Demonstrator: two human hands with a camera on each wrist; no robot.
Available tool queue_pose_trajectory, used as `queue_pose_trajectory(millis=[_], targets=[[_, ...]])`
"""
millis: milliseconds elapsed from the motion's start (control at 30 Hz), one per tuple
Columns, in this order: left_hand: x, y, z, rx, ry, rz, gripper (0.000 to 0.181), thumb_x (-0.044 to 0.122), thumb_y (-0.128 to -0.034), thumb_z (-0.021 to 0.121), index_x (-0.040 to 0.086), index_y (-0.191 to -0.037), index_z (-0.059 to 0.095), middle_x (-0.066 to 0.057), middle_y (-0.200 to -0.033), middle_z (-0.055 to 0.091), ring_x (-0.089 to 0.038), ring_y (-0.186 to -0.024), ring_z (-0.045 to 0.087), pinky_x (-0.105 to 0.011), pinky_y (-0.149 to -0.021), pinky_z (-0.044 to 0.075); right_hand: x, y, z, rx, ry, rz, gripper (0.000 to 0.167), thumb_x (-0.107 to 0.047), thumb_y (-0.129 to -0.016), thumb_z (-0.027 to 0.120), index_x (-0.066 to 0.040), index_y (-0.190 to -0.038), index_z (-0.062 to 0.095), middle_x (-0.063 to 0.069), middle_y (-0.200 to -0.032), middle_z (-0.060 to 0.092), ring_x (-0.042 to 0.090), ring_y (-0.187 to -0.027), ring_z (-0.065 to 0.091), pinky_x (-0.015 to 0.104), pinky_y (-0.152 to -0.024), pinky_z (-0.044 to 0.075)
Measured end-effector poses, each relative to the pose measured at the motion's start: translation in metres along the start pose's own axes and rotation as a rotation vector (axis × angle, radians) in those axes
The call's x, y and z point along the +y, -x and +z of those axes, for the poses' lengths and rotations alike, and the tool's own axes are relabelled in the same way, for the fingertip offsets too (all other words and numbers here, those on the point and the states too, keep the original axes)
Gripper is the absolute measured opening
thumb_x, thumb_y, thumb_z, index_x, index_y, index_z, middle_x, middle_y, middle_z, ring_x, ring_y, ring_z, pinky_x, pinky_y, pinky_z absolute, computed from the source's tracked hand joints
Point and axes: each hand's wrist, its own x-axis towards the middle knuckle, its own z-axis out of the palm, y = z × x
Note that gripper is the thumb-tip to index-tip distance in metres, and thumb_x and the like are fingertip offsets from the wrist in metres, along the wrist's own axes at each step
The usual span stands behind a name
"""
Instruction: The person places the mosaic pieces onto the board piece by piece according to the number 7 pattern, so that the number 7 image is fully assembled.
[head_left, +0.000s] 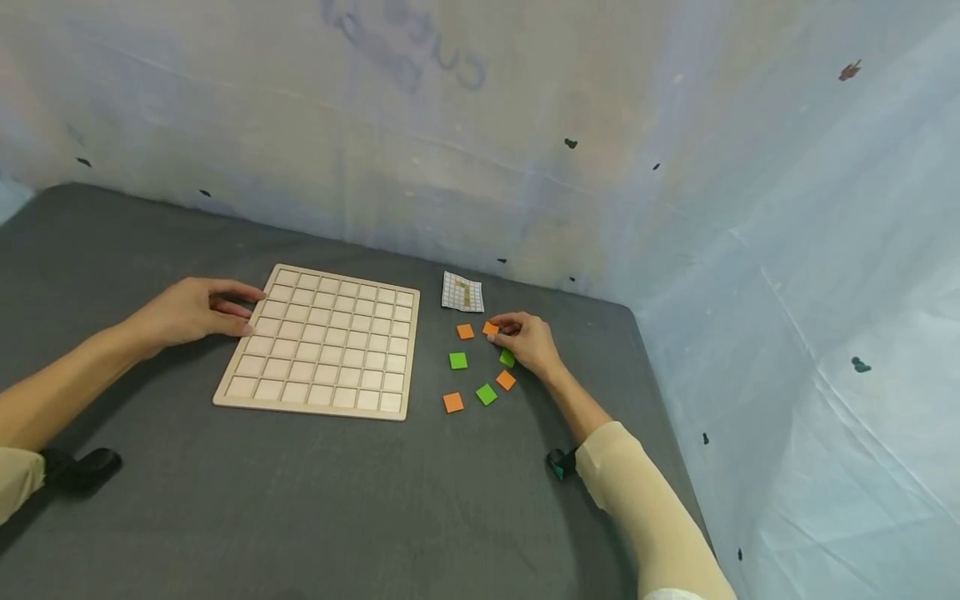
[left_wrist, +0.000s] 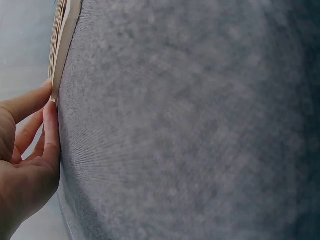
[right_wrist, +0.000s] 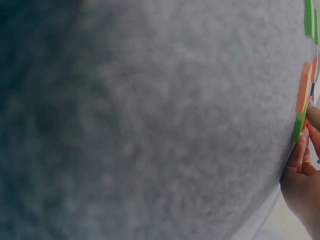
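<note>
In the head view a pale wooden grid board (head_left: 327, 346) lies flat on the dark table, its cells bare. My left hand (head_left: 191, 312) holds its left edge between thumb and fingertips; the left wrist view shows the thumb (left_wrist: 37, 100) at the board's rim (left_wrist: 65, 50). To the right of the board, my right hand (head_left: 527, 342) pinches an orange square tile (head_left: 491, 328) between thumb and index finger. Near it lie another orange tile (head_left: 465, 332) and a green tile (head_left: 507, 357), which sits close beneath the hand.
Other loose tiles lie closer to me: a green tile (head_left: 458, 361), a green tile (head_left: 487, 394), an orange tile (head_left: 506, 380) and an orange tile (head_left: 453, 402). Behind them rests a small printed grid card (head_left: 462, 292). A hanging sheet (head_left: 465, 150) borders the table (head_left: 337, 500).
</note>
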Motion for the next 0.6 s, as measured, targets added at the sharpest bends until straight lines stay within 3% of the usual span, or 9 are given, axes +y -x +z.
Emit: queue_pose_trajectory(millis=[267, 600], targets=[[0.0, 0.002, 0.002, -0.001, 0.007, -0.005, 0.066, 0.03, -0.0931, 0.073, 0.002, -0.147, 0.046, -0.023, -0.13, 0.059, 0.008, -0.093, 0.058, -0.027, -0.078, 0.053, -0.004, 0.004, -0.001, 0.01, -0.03, -0.002, 0.026, -0.022, -0.09, 0.077, -0.013, -0.114, 0.075, 0.006, -0.107, 0.068, 0.019, -0.091, 0.065, 0.036, -0.076, 0.053], [0.0, 0.0, 0.0, 0.02, -0.006, -0.012, 0.066, 0.032, -0.0917, 0.074, 0.004, -0.145, 0.048, -0.019, -0.127, 0.062, 0.007, -0.093, 0.058, -0.025, -0.077, 0.051, -0.017, 0.002, -0.004, 0.032, -0.173, -0.042, 0.03, -0.025, -0.089, 0.077, -0.016, -0.117, 0.073, 0.003, -0.123, 0.064, 0.02, -0.105, 0.067, 0.036, -0.086, 0.054]])
